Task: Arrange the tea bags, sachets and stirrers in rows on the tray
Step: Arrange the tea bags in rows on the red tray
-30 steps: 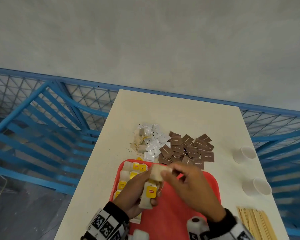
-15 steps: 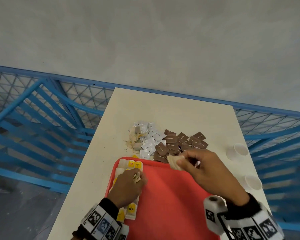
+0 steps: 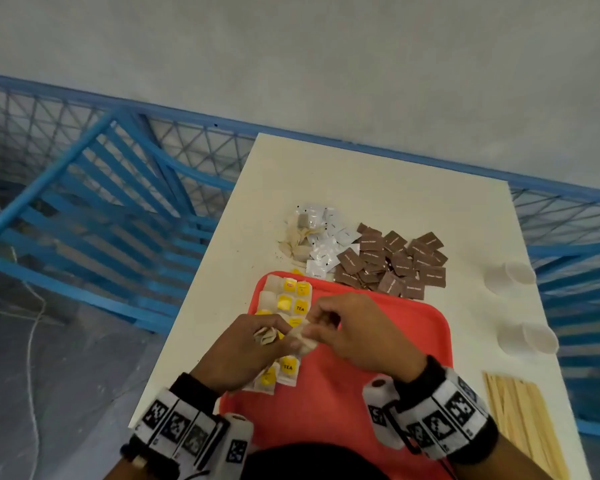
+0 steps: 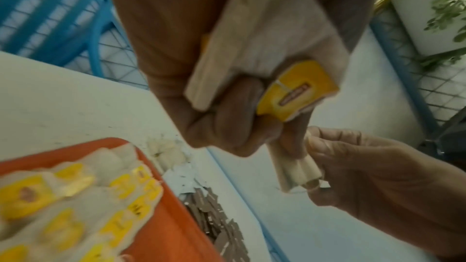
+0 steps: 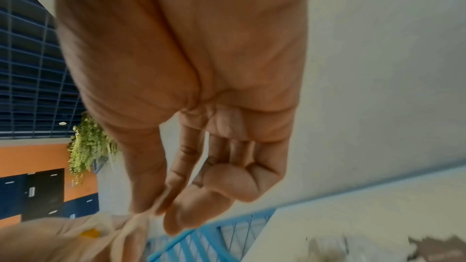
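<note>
Over the left half of the red tray point(image 3: 413, 327) my two hands meet. My left hand point(image 3: 267, 336) grips a small bundle of tea bags point(image 4: 264, 47), one with a yellow tag point(image 4: 295, 91). My right hand point(image 3: 314, 325) pinches the end of one tea bag point(image 3: 303, 341) between thumb and forefinger, right at the left fingers; the same tea bag point(image 4: 295, 170) shows in the left wrist view. Rows of yellow-tagged tea bags point(image 3: 293, 299) lie along the tray's left side. Wooden stirrers point(image 3: 520, 420) lie at the table's near right.
Behind the tray lie loose tea bags point(image 3: 297, 240), white sachets point(image 3: 323, 247) and brown sachets point(image 3: 399, 261) in heaps. Two white paper cups point(image 3: 510, 275) point(image 3: 530, 337) lie on their sides at the right. Blue railings point(image 3: 101, 209) border the cream table point(image 3: 378, 188).
My right hand has come back from the tray's far edge with a tea bag to the left hand. My left hand has lifted off the rows with its bundle.
</note>
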`<action>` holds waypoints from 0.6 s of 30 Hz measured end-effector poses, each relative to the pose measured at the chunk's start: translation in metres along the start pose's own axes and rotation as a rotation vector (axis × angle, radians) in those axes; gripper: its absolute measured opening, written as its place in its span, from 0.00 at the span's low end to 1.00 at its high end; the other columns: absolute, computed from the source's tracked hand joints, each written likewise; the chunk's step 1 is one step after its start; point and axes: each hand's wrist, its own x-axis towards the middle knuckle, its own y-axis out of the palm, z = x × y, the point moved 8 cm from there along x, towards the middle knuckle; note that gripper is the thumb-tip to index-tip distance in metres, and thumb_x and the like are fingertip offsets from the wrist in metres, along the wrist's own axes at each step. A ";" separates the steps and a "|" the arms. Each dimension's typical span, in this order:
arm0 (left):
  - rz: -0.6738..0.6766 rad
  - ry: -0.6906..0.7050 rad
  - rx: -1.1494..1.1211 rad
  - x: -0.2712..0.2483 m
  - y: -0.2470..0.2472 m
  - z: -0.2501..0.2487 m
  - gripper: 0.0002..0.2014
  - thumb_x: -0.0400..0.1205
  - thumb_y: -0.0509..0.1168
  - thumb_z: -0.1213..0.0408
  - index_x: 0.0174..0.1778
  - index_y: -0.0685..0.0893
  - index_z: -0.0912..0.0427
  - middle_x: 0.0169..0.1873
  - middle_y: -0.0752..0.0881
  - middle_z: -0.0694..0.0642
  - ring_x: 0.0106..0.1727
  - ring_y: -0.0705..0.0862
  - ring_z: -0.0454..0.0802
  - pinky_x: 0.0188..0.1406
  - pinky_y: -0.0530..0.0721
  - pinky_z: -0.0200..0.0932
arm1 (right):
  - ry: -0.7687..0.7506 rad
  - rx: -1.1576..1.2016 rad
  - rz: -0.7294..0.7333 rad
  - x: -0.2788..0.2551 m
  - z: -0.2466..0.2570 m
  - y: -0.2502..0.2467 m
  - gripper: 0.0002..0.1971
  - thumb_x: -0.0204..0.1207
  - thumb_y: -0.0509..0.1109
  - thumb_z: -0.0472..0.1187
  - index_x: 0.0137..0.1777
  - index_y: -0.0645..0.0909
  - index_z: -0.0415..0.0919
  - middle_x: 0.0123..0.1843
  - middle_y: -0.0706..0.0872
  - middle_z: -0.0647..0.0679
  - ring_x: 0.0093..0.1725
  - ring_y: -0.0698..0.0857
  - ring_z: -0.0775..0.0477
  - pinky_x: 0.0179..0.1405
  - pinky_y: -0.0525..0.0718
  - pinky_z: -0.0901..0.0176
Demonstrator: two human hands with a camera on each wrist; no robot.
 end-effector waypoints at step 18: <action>-0.165 -0.249 0.247 -0.054 -0.033 0.142 0.01 0.78 0.75 0.58 0.42 0.92 0.48 0.40 0.92 0.40 0.45 0.87 0.34 0.46 0.81 0.32 | 0.298 -0.120 0.366 0.012 -0.093 0.162 0.07 0.72 0.72 0.33 0.41 0.89 0.45 0.42 0.91 0.54 0.45 0.89 0.55 0.49 0.87 0.60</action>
